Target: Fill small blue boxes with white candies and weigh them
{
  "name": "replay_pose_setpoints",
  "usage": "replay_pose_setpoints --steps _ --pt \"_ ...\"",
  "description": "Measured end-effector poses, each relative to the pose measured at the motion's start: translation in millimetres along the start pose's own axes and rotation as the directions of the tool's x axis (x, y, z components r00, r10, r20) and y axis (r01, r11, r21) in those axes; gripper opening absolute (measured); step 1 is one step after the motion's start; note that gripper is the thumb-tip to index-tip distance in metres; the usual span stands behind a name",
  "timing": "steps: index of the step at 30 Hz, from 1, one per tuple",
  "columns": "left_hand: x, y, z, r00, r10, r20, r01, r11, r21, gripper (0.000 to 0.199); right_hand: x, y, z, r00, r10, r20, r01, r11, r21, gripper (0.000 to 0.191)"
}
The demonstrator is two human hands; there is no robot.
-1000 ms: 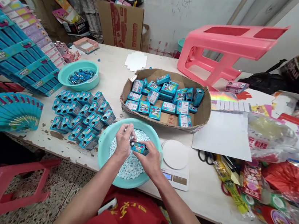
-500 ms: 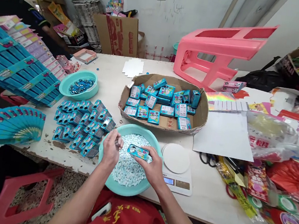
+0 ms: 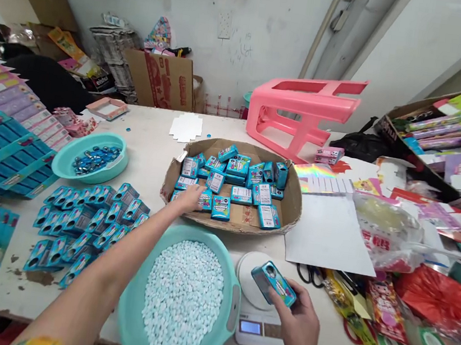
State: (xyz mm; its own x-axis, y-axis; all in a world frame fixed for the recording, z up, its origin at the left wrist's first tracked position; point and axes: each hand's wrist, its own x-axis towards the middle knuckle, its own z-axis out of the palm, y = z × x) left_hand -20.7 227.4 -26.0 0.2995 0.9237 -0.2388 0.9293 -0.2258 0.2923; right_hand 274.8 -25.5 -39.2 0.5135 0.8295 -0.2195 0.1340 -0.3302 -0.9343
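My right hand (image 3: 300,317) is closed on a small blue candy box (image 3: 273,283) with a round hole in its end, tilted above the kitchen scale (image 3: 252,329). My left hand (image 3: 190,198) reaches over the near edge of a cardboard tray (image 3: 232,226), at the small blue boxes (image 3: 220,208) lying in it. Its fingers are blurred and partly hidden, so their grip does not show. Below the left forearm is a turquoise basin (image 3: 233,309) filled with small pale blue and white candies (image 3: 184,296).
Blue boxes with round holes (image 3: 79,220) stand in rows at left, behind them a turquoise bowl (image 3: 121,166) of shiny blue pieces. A pink stool (image 3: 301,114) lies on its side at the back. Paper (image 3: 330,236), scissors (image 3: 311,276) and packaging are on the right.
My left hand has gone from above the basin to the cardboard tray. My right hand has carried its candy box rightward from the basin to above the scale. The camera view has shifted.
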Motion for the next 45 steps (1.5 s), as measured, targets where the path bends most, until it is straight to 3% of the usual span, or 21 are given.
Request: replay_pose_setpoints --steps 3,5,7,10,12,14,16,17,19,21,23,25,28,31,33,35,37,39,41,43,45 --pt "46.9 0.2 14.7 0.993 -0.007 0.115 0.005 1.0 0.017 0.095 21.9 31.1 4.0 0.999 0.016 -0.032 -0.017 0.998 -0.052 0.057" --pt "56.2 0.0 20.5 0.993 -0.003 0.116 0.002 1.0 0.011 0.097 27.9 41.5 8.9 0.998 -0.024 -0.059 0.019 0.997 -0.079 0.059" --pt "52.3 0.8 15.3 0.995 0.0 0.097 0.001 1.0 -0.01 0.092 25.6 37.8 12.4 0.974 -0.169 -0.15 0.147 0.978 -0.147 0.065" --pt "21.6 11.1 -9.3 0.998 -0.003 0.064 0.008 0.997 -0.076 0.076 11.7 4.3 17.2 0.839 -0.503 -0.207 0.432 0.848 -0.308 0.074" --pt "-16.1 27.8 -26.8 0.994 0.069 0.084 -0.05 0.975 -0.215 0.065 2.3 -28.6 24.9 0.732 -0.678 -0.069 0.633 0.713 -0.301 0.072" --pt "-62.1 49.9 -37.2 0.956 0.272 0.113 -0.179 0.842 -0.51 0.062 -4.1 -58.7 36.3 0.626 -0.771 0.119 0.775 0.597 -0.206 0.076" --pt "-106.9 68.9 -34.0 0.868 0.47 0.159 -0.215 0.646 -0.732 0.055 -9.7 -77.6 46.9 0.565 -0.759 0.324 0.811 0.583 -0.047 0.064" --pt "-126.0 73.8 -25.6 0.857 0.492 0.15 -0.189 0.573 -0.798 0.047 -13.3 -81.6 50.4 0.572 -0.725 0.385 0.781 0.624 0.016 0.055" --pt "-153.8 71.3 4.9 0.935 0.35 0.06 -0.138 0.513 -0.847 0.044 -23.0 -77.5 54.1 0.691 -0.611 0.387 0.634 0.769 0.081 0.041" --pt "-167.7 58.1 49.3 0.997 0.052 -0.056 -0.076 0.656 -0.751 0.043 -35.4 -59.3 57.7 0.847 -0.447 0.289 0.423 0.895 0.145 0.042" --pt "-173.6 47.9 97.8 0.982 -0.147 -0.115 0.066 0.85 -0.523 0.04 -47.9 -32.2 65.8 0.924 -0.302 0.233 0.252 0.942 0.22 0.046" --pt "-180.2 50.9 138.8 0.983 -0.16 -0.091 0.122 0.938 -0.324 0.04 -57.6 -4.1 77.9 0.95 -0.223 0.216 0.174 0.959 0.226 0.046" --pt "-199.4 72.5 170.5 1.0 0.002 -0.007 -0.003 0.981 -0.194 0.042 -63.8 24.4 94.1 0.973 -0.196 0.123 0.179 0.974 0.138 0.049" --pt "-222.0 83.1 169.8 0.982 0.17 0.075 -0.154 0.97 -0.186 0.037 -63.1 29.0 97.9 0.971 -0.212 0.113 0.202 0.975 0.098 0.049" --pt "-231.7 75.2 162.3 0.968 0.223 0.113 -0.198 0.96 -0.198 0.03 -62.4 22.7 94.6 0.964 -0.219 0.15 0.205 0.973 0.103 0.042" --pt "-234.9 59.7 156.0 0.971 0.203 0.128 -0.171 0.959 -0.228 0.024 -63.2 13.9 90.8 0.951 -0.242 0.191 0.224 0.968 0.11 0.037" --pt "-233.3 44.1 151.7 0.996 0.041 0.076 -0.01 0.929 -0.37 0.021 -65.4 6.3 89.2 0.931 -0.277 0.236 0.262 0.96 0.095 0.037" --pt "-229.7 34.2 146.1 0.982 -0.186 0.03 0.171 0.809 -0.563 0.025 -67.8 2.2 90.9 0.906 -0.311 0.287 0.31 0.949 0.049 0.037" --pt "-226.6 32.5 136.3 0.943 -0.331 0.027 0.26 0.685 -0.68 0.032 -69.7 1.8 95.4 0.879 -0.348 0.326 0.367 0.93 0.002 0.035" --pt "-224.5 38.3 122.3 0.918 -0.397 0.026 0.25 0.523 -0.815 0.036 -71.1 3.8 101.8 0.85 -0.393 0.35 0.43 0.902 -0.032 0.032" --pt "-222.2 48.9 106.8 0.889 -0.457 0.004 0.117 0.221 -0.968 0.033 -73.1 6.4 108.8 0.822 -0.426 0.378 0.483 0.873 -0.067 0.03"
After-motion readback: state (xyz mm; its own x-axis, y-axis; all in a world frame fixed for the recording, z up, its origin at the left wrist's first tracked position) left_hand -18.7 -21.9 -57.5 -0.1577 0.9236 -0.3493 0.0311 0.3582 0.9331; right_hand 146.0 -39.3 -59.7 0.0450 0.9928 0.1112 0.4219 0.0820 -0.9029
